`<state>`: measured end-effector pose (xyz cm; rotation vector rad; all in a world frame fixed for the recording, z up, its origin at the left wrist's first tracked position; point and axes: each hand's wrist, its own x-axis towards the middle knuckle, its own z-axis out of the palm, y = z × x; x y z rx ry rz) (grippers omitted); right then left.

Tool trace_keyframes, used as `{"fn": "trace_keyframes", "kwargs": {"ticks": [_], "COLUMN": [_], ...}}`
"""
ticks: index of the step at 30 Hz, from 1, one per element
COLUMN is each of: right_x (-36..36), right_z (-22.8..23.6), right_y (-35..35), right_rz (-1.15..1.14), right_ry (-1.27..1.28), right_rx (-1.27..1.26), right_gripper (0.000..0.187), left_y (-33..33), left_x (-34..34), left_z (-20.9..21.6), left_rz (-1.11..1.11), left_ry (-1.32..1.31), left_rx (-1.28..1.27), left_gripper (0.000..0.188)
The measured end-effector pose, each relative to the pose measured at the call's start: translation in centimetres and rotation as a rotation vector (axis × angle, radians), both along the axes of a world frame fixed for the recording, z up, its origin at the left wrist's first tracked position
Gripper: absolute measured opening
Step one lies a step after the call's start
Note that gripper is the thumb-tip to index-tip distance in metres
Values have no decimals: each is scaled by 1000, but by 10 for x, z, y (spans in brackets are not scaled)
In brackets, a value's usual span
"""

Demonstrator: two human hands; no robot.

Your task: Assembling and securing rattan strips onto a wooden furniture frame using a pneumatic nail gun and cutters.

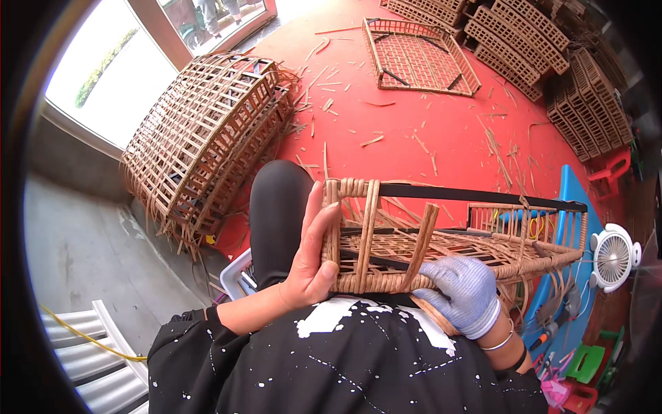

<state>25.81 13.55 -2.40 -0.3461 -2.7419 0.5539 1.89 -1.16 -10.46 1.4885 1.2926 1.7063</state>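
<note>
A brown wicker basket frame (379, 281), with a black bar (476, 192) along its upper side, rests across my lap. My bare left hand (312, 255) lies against its left end, fingers stretched out and pointing up, thumb at the lower corner. My right hand (463, 293), in a pale blue knitted glove, is closed at the wrapped lower rim on a rattan strip (436, 314). Part of the strip bends below the glove, and a flat end (422, 238) sticks up past the rim. Where the strip passes under my fingers is hidden.
On the red floor (414, 138), rattan scraps lie scattered. A stack of woven baskets (207, 138) stands left, a flat basket (424, 55) ahead, more stacks (517, 41) at the far right. To my right are a blue board (565, 193), a white fan (612, 257) and a green stool (586, 363).
</note>
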Motion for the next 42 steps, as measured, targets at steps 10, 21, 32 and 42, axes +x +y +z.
{"fn": "trace_keyframes", "kwargs": {"ticks": [10,21,32,42], "right_x": [7,13,93,114], "right_z": [-4,19,-23,-26], "right_y": [-7,44,158,199], "right_rz": [-4,-232,-517,-357], "right_ry": [-53,67,177,143], "right_rx": [7,103,475,192], "right_gripper": [34,41,57,32], "left_y": [1,33,43,51], "left_x": [-13,-22,-27,-42], "left_z": [9,-5,-23,-38], "left_rz": [-147,201,346,329], "left_ry": [230,-145,224,134], "left_rx": [-19,-91,-211,-262], "left_gripper": [81,78,51,35]}}
